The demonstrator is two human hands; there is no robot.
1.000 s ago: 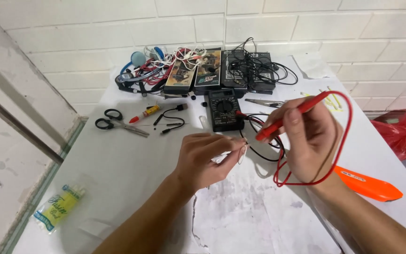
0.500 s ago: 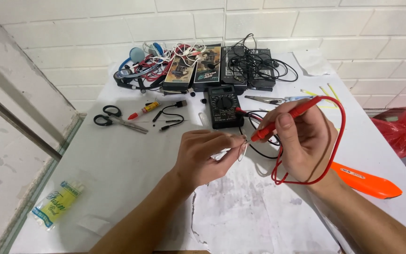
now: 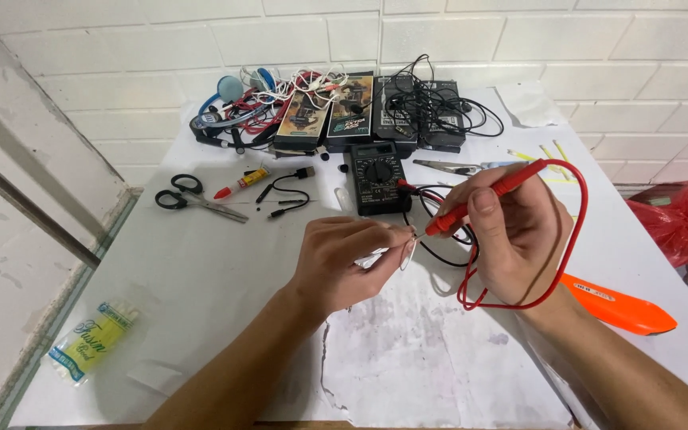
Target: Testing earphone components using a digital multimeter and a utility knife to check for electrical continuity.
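Observation:
My right hand (image 3: 511, 231) grips a red probe (image 3: 479, 201) like a pen, its red lead (image 3: 571, 239) looping under the wrist. The probe's tip touches a thin whitish wire (image 3: 401, 243) pinched between the fingers of my left hand (image 3: 340, 259). A black multimeter (image 3: 377, 177) lies just beyond both hands on the white table (image 3: 201, 263), with black and red leads running from it toward my right hand.
Black scissors (image 3: 193, 197), a small red-tipped tube (image 3: 242, 181) and a short black cable (image 3: 287, 195) lie at the left. Boxes and tangled cables (image 3: 344, 111) crowd the back by the brick wall. An orange tool (image 3: 615, 306) lies at right, a yellow packet (image 3: 93, 341) front left.
Both hands stay close together over the table's middle. The probe tip has stayed at the wire held in my left hand; the view shifted slightly.

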